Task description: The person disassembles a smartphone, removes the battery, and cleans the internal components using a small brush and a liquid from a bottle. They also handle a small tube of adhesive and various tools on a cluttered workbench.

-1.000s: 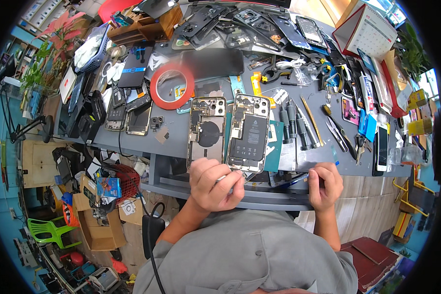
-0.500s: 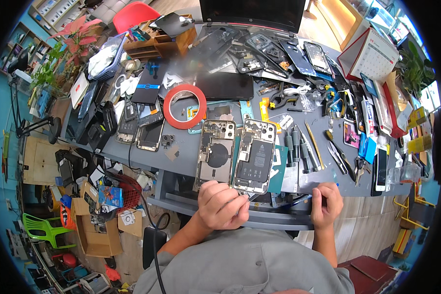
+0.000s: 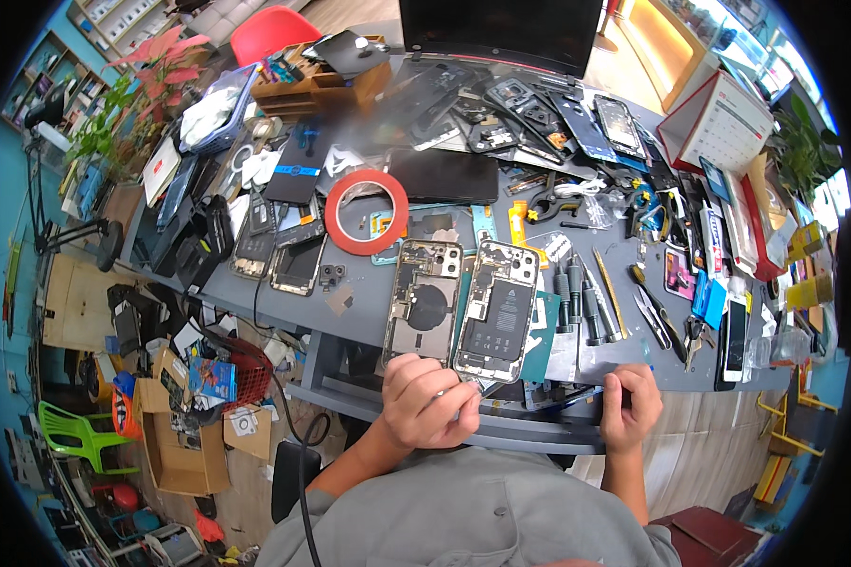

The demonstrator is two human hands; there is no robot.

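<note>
Two opened smartphones lie side by side at the desk's front edge. The left one is a phone housing [image 3: 422, 302] with a dark round pad, the right one a phone housing [image 3: 497, 307] with a black battery in it. My left hand [image 3: 425, 402] is closed just below them, its knuckles by the left housing's lower edge. A small metallic bit shows at its fingertips, too small to name. My right hand [image 3: 632, 406] is curled closed at the desk edge, apart from the phones. What its fingers enclose, if anything, is hidden. A green mat [image 3: 539, 345] lies partly under the right housing.
Several screwdrivers [image 3: 591, 312] and tweezers [image 3: 652, 317] lie right of the phones. Behind stand a red tape roll [image 3: 399, 215] and a laptop [image 3: 501, 38]. A white phone [image 3: 733, 340] lies far right, loose phones [image 3: 298, 265] at left. A black cable [image 3: 304, 491] hangs near my left arm.
The whole desk appears shifted slightly right and down as the view moved. Both hands stay closed in nearly the same place; the right hand sits marginally lower.
</note>
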